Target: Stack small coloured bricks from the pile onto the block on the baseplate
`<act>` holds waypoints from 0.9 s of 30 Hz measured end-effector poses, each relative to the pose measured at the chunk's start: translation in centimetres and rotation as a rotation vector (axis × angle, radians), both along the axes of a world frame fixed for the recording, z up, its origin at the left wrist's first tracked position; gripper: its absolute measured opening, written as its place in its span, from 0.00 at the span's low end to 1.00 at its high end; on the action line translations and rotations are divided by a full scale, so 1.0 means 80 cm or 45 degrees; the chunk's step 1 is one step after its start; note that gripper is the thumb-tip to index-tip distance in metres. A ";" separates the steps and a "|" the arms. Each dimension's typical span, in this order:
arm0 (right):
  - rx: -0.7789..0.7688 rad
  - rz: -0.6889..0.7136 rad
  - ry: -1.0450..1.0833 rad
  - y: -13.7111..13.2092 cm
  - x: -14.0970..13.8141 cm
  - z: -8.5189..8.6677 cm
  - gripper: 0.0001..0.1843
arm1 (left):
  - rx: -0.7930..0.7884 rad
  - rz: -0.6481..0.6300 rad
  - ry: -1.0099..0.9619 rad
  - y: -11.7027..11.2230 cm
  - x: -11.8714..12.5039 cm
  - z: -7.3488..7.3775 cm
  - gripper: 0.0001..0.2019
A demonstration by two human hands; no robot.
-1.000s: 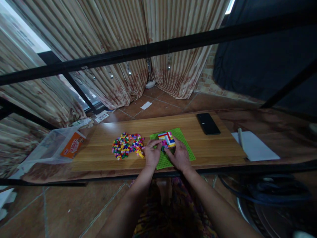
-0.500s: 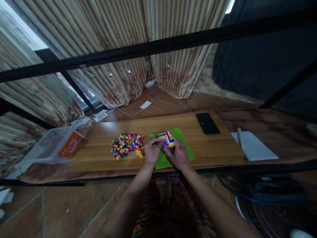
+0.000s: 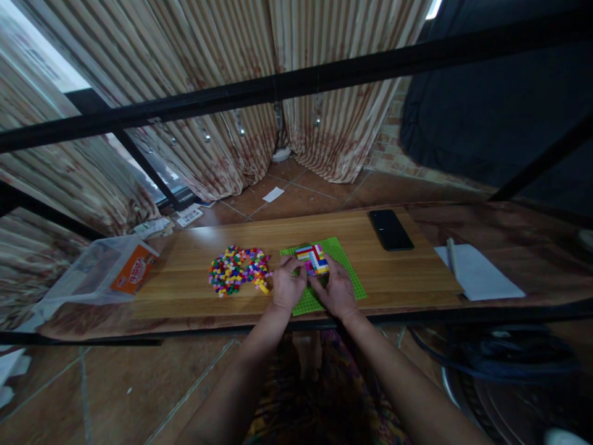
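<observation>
Two bare hands, the left hand [image 3: 288,283] and the right hand [image 3: 339,293], are close together on either side of a multicoloured block [image 3: 317,258] near the centre of the frame. The right is partly closed: its thumb lies at the near side and its fingers along the right side, so it has hold of that corner. The left is curled, fingertips drawn in toward the thumb at the block's left edge; whether a brick is pinched there I cannot tell.

The likeliest trouble, I judge, is at that left edge. Pressure from the left fingertips could set a brick down crooked or one stud off, since the hand itself covers the spot. A hard push there, or a loose grip on the right, could slide the block or crack a seam between bricks.

Beneath lies a green plate [image 3: 308,304], turned at an angle; whether the block is locked to it does not show. If it is not, the plate would give little steadiness.

Left of centre, loose bricks [image 3: 227,272] spread across the bench [image 3: 178,259], their right edge just beside the left hand. A careless sweep of that wrist could scatter them. Farther out, a phone [image 3: 390,230] lies right of centre, paper [image 3: 486,275] at the right, and a clear tub [image 3: 88,272] at the left, all well apart from the hands.
</observation>
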State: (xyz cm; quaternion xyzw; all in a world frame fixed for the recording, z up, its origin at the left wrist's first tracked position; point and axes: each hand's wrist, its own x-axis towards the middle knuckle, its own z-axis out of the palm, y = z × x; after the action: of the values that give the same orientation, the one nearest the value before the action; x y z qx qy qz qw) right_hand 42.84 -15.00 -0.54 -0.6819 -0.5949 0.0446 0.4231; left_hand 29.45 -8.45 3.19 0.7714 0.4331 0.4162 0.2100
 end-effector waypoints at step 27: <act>0.002 -0.011 -0.005 0.000 0.002 -0.005 0.37 | -0.021 0.303 0.570 0.075 -0.095 0.006 0.11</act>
State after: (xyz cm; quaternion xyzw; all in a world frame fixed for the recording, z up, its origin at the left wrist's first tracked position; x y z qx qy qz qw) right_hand 43.00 -14.98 -0.91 -0.6842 -0.5930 0.0410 0.4226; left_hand 21.88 -2.44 3.70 0.7862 0.5600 0.2532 0.0646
